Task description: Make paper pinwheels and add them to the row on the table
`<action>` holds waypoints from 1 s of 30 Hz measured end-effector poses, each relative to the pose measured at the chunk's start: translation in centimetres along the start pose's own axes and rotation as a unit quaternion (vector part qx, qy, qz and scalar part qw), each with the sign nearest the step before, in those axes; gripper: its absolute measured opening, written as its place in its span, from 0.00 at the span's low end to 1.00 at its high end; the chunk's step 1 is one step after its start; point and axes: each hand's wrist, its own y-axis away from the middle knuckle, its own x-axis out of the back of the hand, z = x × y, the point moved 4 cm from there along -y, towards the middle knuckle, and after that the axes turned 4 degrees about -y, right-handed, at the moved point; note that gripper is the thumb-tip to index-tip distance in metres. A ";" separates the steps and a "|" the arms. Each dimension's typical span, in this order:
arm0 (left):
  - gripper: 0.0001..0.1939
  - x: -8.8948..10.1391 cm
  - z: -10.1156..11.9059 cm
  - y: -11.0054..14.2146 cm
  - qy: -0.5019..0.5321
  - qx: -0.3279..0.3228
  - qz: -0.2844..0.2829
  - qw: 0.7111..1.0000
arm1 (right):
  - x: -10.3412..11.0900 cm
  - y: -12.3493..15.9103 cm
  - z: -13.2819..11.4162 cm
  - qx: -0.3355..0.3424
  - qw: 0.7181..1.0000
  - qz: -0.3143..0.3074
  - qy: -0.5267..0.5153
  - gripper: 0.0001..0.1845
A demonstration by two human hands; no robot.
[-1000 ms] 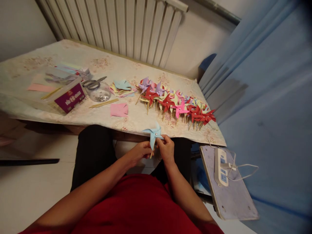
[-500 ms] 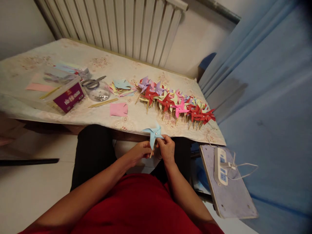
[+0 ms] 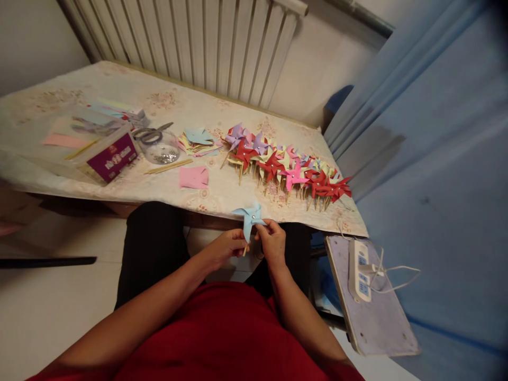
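The stick [image 3: 245, 251] of a pale blue pinwheel [image 3: 251, 218] is pinched low down in the narrowed fingers of the left hand [image 3: 228, 247]. A blade on its right side is gripped between the thumb and fingers of the right hand [image 3: 272, 244]. The pinwheel is held upright, slightly tilted, at the near edge of the table [image 3: 222, 203], above the gap between the knees [image 3: 155, 233].

Beyond that edge, a band of flowered cloth is left showing, bordered on the left by a notched pink sheet [image 3: 193, 178] and on the right by a crowd of finished pinwheels [image 3: 292, 174], by which the right part of the table is filled almost to its side edge. Behind the sheet, notched papers [image 3: 199, 138] are piled. Farther left, loose sticks [image 3: 169, 167] are laid before a clear dish [image 3: 164, 155] of small metal bits, with scissors [image 3: 150, 136] just beside it and a purple-labelled tub [image 3: 115, 160] near the front edge. More cloth is seen toward the radiator [image 3: 186, 47]. To the right, below table level, a power strip [image 3: 360, 270] is borne by a board [image 3: 387, 323].
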 end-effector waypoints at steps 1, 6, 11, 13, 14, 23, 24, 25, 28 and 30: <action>0.08 0.0 0.0 0.0 -0.005 0.000 0.000 1.000 | 0.0 0.0 0.0 0.000 1.000 0.001 0.004 0.09; 0.09 -0.2 -0.1 0.0 -0.010 -0.004 -0.009 1.000 | -0.2 0.1 -0.4 -0.002 1.000 -0.005 0.015 0.09; 0.09 0.4 0.0 -0.1 0.005 -0.008 0.007 1.000 | -0.2 0.2 -0.3 0.002 0.999 0.036 -0.039 0.13; 0.09 0.8 0.1 -0.2 0.004 -0.016 0.016 1.000 | 0.2 0.5 -0.3 0.007 0.995 0.073 -0.062 0.17; 0.09 1.0 0.2 -0.2 0.003 -0.021 0.022 1.000 | 0.4 0.6 -0.2 0.007 0.994 0.088 -0.068 0.17; 0.10 1.7 -0.1 -0.7 -0.038 -0.046 0.072 0.996 | -0.4 1.5 2.1 -0.063 0.994 0.004 -0.091 0.08; 0.10 1.7 -0.1 -0.7 -0.041 -0.043 0.069 0.996 | -0.3 1.4 2.0 -0.059 0.994 0.010 -0.094 0.09; 0.10 1.7 -0.2 -0.7 -0.045 -0.040 0.068 0.996 | -0.1 1.3 1.8 -0.050 0.994 0.022 -0.098 0.09; 0.09 1.8 -0.4 -0.7 -0.055 -0.032 0.067 0.996 | 0.7 1.2 0.5 -0.010 0.991 0.061 -0.116 0.10; 0.09 1.7 -0.4 -0.6 -0.062 -0.033 0.063 0.996 | 0.8 1.1 -0.4 0.011 0.991 0.056 -0.120 0.12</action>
